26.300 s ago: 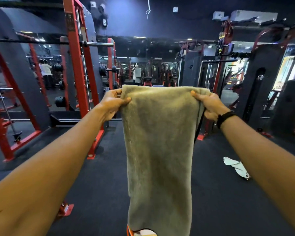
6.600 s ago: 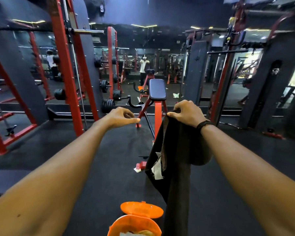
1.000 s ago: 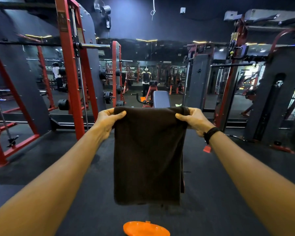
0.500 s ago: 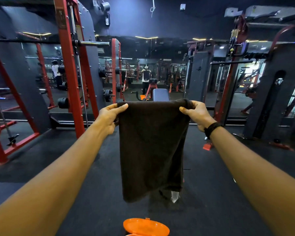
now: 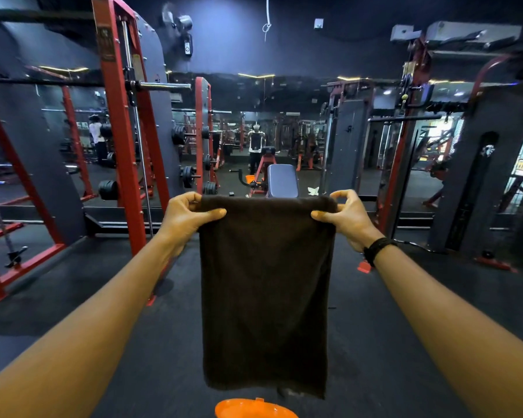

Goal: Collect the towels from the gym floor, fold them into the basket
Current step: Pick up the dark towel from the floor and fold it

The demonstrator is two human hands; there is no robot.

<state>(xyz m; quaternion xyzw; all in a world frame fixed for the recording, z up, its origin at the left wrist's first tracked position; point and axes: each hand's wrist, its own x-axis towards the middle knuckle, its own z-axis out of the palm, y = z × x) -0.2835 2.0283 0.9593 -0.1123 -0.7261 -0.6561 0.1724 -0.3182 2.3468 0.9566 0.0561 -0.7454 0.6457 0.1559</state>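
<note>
A dark gym floor (image 5: 103, 342) is lined with red racks (image 5: 118, 131). A dark towel (image 5: 266, 291) (hanging flat) is held up above an orange basket (image 5: 254, 410), its top corners pinched by the left hand (image 5: 184, 220) and right hand (image 5: 349, 218).

Dim gym, bluish ceiling glow, sharp centre, wide-angle bending at edges.
</note>
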